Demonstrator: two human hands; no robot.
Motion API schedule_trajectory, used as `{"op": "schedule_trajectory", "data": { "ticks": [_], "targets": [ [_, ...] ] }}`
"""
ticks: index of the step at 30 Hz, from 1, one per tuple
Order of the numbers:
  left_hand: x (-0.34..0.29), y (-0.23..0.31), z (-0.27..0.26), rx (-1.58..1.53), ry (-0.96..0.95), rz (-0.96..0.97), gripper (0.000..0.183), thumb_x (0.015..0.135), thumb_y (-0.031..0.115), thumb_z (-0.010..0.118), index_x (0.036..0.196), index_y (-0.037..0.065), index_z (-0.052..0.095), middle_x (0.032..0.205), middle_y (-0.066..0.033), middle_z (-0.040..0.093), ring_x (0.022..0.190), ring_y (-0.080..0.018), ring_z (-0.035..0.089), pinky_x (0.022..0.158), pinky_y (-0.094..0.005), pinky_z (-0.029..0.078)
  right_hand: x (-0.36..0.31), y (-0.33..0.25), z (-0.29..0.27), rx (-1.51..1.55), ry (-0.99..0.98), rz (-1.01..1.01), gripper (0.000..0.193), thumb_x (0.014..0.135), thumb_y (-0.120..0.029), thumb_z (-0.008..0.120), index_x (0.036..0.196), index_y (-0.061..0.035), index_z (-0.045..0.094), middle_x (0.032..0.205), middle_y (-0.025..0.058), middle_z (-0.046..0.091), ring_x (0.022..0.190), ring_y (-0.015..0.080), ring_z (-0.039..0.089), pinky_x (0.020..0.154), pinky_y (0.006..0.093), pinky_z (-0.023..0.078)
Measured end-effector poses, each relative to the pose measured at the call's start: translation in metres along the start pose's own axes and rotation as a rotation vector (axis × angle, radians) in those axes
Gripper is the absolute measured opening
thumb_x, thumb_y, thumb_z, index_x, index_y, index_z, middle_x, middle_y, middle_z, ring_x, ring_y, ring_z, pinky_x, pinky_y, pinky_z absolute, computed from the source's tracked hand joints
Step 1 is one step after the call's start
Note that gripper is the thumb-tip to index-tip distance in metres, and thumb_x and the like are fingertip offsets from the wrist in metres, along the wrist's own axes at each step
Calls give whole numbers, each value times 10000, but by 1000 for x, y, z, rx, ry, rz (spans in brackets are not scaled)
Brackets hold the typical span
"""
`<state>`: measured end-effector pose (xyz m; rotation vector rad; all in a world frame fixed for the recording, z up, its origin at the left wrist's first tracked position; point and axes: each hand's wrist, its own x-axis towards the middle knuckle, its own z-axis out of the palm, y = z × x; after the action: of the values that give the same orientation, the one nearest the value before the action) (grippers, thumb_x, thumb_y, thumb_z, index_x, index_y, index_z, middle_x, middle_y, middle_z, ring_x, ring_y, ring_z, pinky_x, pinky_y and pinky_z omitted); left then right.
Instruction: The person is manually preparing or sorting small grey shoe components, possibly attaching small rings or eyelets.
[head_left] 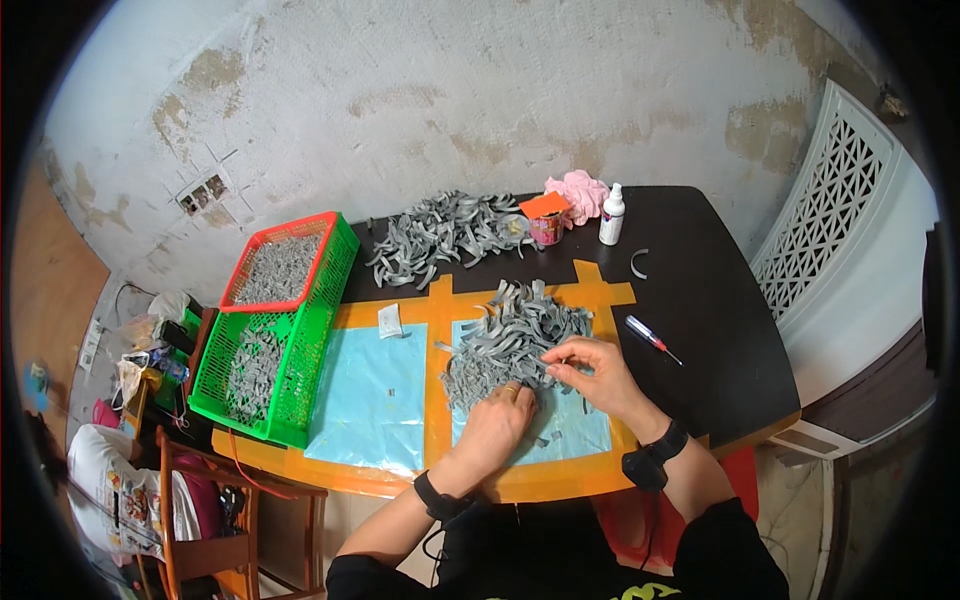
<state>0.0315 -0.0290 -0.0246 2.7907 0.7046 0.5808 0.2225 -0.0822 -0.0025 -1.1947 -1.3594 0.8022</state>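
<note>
A heap of grey curved strips [530, 318] lies on the right-hand light blue sheet [590, 435], with small grey pieces [470, 380] gathered at its left front. My left hand [500, 420] is low at the front of the heap, its fingers bent and pressed together against the small pieces. What its fingertips hold, if anything, is hidden. At the heap's right side, my right hand [590, 372] has thumb and forefinger in a pinch. Whatever is between those fingertips is too small to make out. A few loose grey bits lie on the sheet just right of my left hand.
Left stand a green basket [312, 385] and a red-rimmed basket [326, 262], both holding grey pieces. More strips [445, 235] lie at the back, near a pink tub [546, 232], pink cloth [578, 195] and white bottle [612, 218]. A screwdriver [652, 335] lies right; a white packet [390, 321] lies left.
</note>
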Motion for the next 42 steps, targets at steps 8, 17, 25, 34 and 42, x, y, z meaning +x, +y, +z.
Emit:
{"op": "schedule_trajectory", "data": {
  "ticks": [8, 17, 25, 34, 42],
  "targets": [
    [10, 7, -7, 446, -198, 272, 108, 781, 77, 554, 870, 18, 537, 855, -109, 588, 803, -225, 620, 630, -297, 524, -1, 0, 0, 139, -11, 87, 156, 852, -51, 644, 991, 18, 660, 928, 32, 673, 846, 76, 609, 716, 217, 473],
    [22, 12, -21, 50, -131, 175, 95, 773, 37, 603, 861, 11, 578, 788, -103, 634, 763, -236, 661, 640, -278, 533, -4, 1, -5, 185, 2, 158, 158, 876, -71, 634, 1011, 10, 641, 888, 21, 656, 804, 65, 604, 723, 211, 484],
    [30, -32, -21, -1781, -94, -521, 131, 893, 32, 604, 1014, -4, 639, 926, -98, 682, 866, -159, 667, 798, -254, 546, -1, -4, -4, 376, -95, 243, 172, 872, -110, 640, 999, 5, 624, 851, 27, 646, 764, 79, 586, 705, 226, 476],
    [26, -40, -7, -1835, -187, -487, 137, 888, 25, 608, 1019, 2, 637, 935, -92, 679, 876, -146, 662, 795, -232, 540, 3, -2, -4, 469, -164, 366, 91, 860, -78, 624, 908, -4, 604, 812, 32, 613, 747, 100, 583, 701, 236, 471],
    [25, -42, -8, -1808, -210, -520, 144, 880, 14, 615, 1021, 4, 639, 922, -80, 680, 868, -142, 659, 797, -242, 535, 2, 3, -5, 455, -182, 390, 98, 860, -86, 631, 904, -1, 608, 807, 25, 603, 750, 90, 567, 691, 230, 460]
  ]
}}
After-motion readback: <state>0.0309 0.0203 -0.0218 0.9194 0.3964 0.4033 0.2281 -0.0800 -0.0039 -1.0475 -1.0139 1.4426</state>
